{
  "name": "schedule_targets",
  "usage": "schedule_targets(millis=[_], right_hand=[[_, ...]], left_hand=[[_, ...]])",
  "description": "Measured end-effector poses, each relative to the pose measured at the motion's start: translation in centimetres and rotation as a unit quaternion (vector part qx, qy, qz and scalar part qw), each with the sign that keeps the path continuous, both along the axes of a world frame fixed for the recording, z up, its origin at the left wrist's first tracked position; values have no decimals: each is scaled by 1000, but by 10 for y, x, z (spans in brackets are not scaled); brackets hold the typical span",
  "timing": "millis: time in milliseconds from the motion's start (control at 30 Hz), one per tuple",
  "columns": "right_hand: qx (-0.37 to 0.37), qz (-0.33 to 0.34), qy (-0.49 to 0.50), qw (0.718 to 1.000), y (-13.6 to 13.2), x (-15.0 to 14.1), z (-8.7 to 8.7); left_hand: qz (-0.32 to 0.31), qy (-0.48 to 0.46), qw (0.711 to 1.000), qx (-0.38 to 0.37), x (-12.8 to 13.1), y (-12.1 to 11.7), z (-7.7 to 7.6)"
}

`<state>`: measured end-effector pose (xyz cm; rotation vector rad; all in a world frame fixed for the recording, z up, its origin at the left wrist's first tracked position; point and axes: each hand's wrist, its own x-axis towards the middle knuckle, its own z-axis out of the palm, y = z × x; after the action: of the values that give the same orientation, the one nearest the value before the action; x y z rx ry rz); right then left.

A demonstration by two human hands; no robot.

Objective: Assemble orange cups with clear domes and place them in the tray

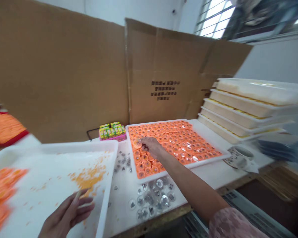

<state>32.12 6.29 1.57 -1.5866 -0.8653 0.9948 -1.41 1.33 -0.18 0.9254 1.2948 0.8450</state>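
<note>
My right hand (151,146) reaches over the near left corner of a white tray (223,154) filled with rows of round orange pieces, and its fingers pinch one orange piece (137,143). My left hand (69,214) rests on a second white tray (108,185) at the lower left, fingers loosely stretched, with a thin pale stick (77,196) between them. That tray holds scattered orange crumbs (89,177) and a blurred pile of orange pieces (1,195) at its left edge.
Small clear round caps (154,196) lie on the white table between the trays. A pink basket of small green-yellow packets (112,131) stands at the back. Stacked white trays (250,109) sit at right, a patterned cup (238,158) beside them. Cardboard walls stand behind.
</note>
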Motion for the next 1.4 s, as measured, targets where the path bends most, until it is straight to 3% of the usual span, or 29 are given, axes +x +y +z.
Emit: schedule_targets(millis=[100,200,300,367,500,600,867,1000,1233,1400], right_hand=[[24,167,112,979,-15,-72,7],[12,290,178,940,-24,-138,10],[26,343,154,926,-25,-181,8],[61,337,83,936,-23,-195,5],[158,260,-136,943,-27,-203,5],[198,232,-208,929,-37,-206,7],[217,224,-212,926,-47,-215,3],[255,237,-227,910,-49,-217,-1],[329,199,-218,897,-52,-216,-12],[336,235,-226,884,-64,-208,-13]], left_hand=[[-7,-95,995,-9,12,-7,21],[-32,-207,978,2,11,-5,24],[-12,-255,966,24,2,-2,18],[12,-276,960,37,-2,-1,15],[35,-313,948,38,-5,2,12],[52,-315,947,40,-5,3,12],[100,-286,952,49,-3,4,7],[105,-287,951,58,-3,4,7],[113,-301,945,55,-5,3,9],[125,-300,944,56,-6,4,7]])
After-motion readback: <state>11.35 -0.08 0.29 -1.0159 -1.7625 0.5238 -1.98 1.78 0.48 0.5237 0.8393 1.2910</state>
